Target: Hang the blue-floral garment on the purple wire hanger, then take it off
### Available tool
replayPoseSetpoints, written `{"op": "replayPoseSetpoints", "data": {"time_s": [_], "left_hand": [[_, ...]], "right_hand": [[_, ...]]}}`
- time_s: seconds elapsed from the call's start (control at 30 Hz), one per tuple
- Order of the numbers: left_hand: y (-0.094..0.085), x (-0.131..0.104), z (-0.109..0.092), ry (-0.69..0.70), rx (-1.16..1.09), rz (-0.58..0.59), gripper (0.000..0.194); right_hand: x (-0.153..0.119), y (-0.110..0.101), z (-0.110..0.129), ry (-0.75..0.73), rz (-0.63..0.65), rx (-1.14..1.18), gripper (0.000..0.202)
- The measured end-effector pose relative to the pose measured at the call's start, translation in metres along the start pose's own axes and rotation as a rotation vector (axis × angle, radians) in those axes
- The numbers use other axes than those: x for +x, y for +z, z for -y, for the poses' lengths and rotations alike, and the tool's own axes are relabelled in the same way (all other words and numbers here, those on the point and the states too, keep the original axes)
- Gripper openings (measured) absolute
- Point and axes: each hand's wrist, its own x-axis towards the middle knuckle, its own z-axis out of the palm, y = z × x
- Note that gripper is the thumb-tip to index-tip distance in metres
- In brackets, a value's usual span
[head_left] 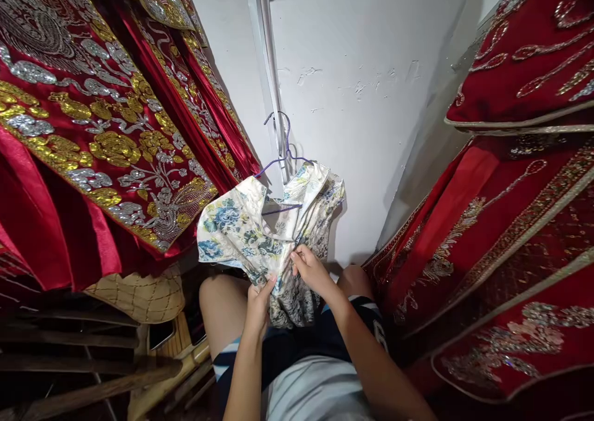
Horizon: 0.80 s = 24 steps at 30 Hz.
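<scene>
A short-sleeved, cream dress or top with blue flowers [227, 223] hangs in front of me on a thin purple hanger [288, 142]. Its neckline is open and the hanger's bar shows inside. My left hand [260, 297] is closed on the garment's side, thumb on top of the cloth. Higher up, near the bottom of the neck opening, my right hand [309, 269] pinches the front edge between thumb and fingers. The lower cloth hangs down between my knees, and its hem is partly hidden.
Red skirts with gold and silver sequins [116, 148] hang at the left. More red beaded garments [464, 223] hang at the right. Behind the hanger a metal rail [266, 56] runs along a scuffed white wall [362, 49]. A phone [162, 334] lies on wood at lower left.
</scene>
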Motion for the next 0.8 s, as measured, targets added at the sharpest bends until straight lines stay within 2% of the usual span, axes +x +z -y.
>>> {"op": "replayPoseSetpoints", "data": {"time_s": [0.07,0.13,0.2,0.27,0.3,0.33,0.4,0.47,0.5,0.57,0.63,0.73,0.8], "left_hand": [[-0.006,0.003,-0.002,-0.013,0.011,-0.010,0.054],[-0.014,0.008,-0.002,0.038,0.072,-0.086,0.050],[-0.022,0.013,0.000,0.207,0.199,-0.277,0.047],[-0.024,0.016,0.003,0.466,0.335,-0.483,0.048],[-0.022,0.015,0.006,0.591,0.398,-0.531,0.049],[-0.017,0.014,0.008,0.691,0.461,-0.518,0.047],[-0.002,0.010,0.014,0.781,0.593,-0.319,0.039],[0.017,0.005,0.018,0.757,0.672,-0.085,0.028],[0.026,0.004,0.020,0.727,0.674,-0.021,0.022],[0.040,0.002,0.023,0.674,0.629,-0.012,0.012],[0.046,0.002,0.023,0.645,0.599,-0.033,0.005],[0.045,0.001,0.022,0.648,0.642,0.027,0.006],[0.043,-0.001,0.019,0.658,0.685,0.062,0.005]], "right_hand": [[0.001,0.005,0.003,-0.010,0.014,0.075,0.028],[0.001,0.007,0.004,0.000,0.017,0.160,0.031],[0.000,0.005,0.004,0.021,0.003,0.202,0.031],[-0.002,-0.001,0.003,0.057,-0.011,0.206,0.031],[-0.004,-0.005,0.004,0.078,-0.013,0.202,0.030],[-0.006,-0.009,0.005,0.093,-0.010,0.197,0.029],[-0.011,-0.014,0.010,0.099,0.006,0.190,0.029],[-0.016,-0.017,0.017,0.081,0.042,0.191,0.028],[-0.018,-0.018,0.022,0.075,0.070,0.193,0.028],[-0.021,-0.019,0.030,0.082,0.127,0.193,0.029],[-0.020,-0.022,0.038,0.100,0.149,0.206,0.029],[-0.004,-0.036,0.057,0.094,0.079,0.278,0.029],[0.014,-0.049,0.079,0.029,0.011,0.326,0.027]]}}
